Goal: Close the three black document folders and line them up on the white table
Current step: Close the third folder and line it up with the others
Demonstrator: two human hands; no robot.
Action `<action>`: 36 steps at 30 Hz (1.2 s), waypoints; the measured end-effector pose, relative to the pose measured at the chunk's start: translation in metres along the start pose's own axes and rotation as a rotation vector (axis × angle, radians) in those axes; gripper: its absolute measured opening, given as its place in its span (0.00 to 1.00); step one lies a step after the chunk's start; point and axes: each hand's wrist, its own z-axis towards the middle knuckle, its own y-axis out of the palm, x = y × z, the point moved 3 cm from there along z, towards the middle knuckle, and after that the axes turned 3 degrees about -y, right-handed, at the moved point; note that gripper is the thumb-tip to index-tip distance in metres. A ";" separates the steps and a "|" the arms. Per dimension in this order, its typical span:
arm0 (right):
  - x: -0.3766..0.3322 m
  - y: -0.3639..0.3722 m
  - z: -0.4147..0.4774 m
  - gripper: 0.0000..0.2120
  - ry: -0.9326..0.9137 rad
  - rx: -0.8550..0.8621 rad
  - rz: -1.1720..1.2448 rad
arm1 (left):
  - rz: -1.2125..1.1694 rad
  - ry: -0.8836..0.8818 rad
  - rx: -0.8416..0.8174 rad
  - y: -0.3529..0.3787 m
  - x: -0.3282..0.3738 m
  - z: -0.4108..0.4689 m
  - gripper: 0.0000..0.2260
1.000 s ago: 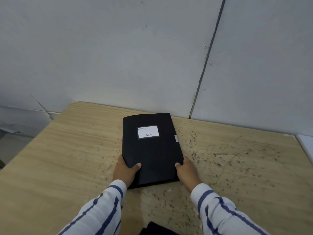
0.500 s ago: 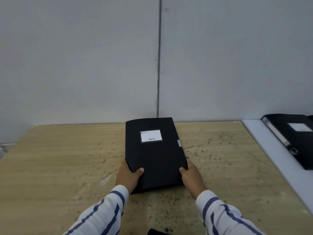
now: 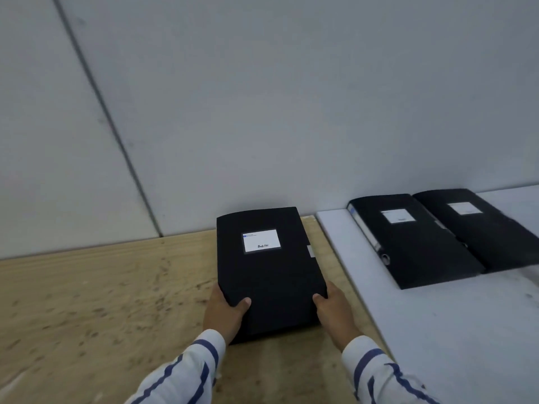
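I hold a closed black document folder [image 3: 268, 275] with a white label, above the right end of the wooden table [image 3: 102, 301]. My left hand [image 3: 224, 312] grips its near left corner and my right hand [image 3: 335, 312] grips its near right corner, thumbs on the cover. On the white table [image 3: 452, 330] to the right lie two more closed black folders side by side: one nearer me [image 3: 408, 240] and one further right [image 3: 478, 225], each with a white label facing up.
A grey panelled wall [image 3: 262, 112] runs right behind both tables. The wooden table top is speckled with dark marks. The white table's left edge butts against the wooden table just right of the held folder.
The view has swung to the right with the folder carried that way. The white table and both folders on it have come into view. My grip on the folder is unchanged.
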 end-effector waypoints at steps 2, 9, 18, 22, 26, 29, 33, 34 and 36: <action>0.014 -0.035 0.019 0.16 0.012 0.009 -0.013 | 0.000 -0.008 -0.019 0.040 0.015 0.002 0.29; 0.051 -0.108 0.073 0.13 0.027 0.027 -0.052 | 0.032 -0.040 -0.014 0.130 0.055 0.014 0.29; 0.068 -0.123 0.108 0.10 0.003 0.020 -0.066 | 0.092 -0.071 0.046 0.162 0.067 0.024 0.30; 0.067 -0.124 0.113 0.12 -0.011 0.033 -0.086 | 0.106 -0.067 0.051 0.167 0.069 0.028 0.30; 0.066 -0.125 0.120 0.17 -0.008 0.024 -0.131 | 0.131 -0.078 0.054 0.170 0.070 0.032 0.28; 0.067 -0.125 0.123 0.18 -0.002 0.027 -0.153 | 0.157 -0.085 0.058 0.171 0.071 0.033 0.28; 0.068 -0.123 0.124 0.19 -0.024 0.040 -0.171 | 0.195 -0.084 0.058 0.172 0.072 0.034 0.30; 0.067 -0.123 0.124 0.20 -0.030 0.039 -0.185 | 0.208 -0.087 0.055 0.171 0.072 0.035 0.30; 0.067 -0.123 0.124 0.21 -0.059 0.043 -0.237 | 0.237 -0.092 0.051 0.170 0.072 0.036 0.31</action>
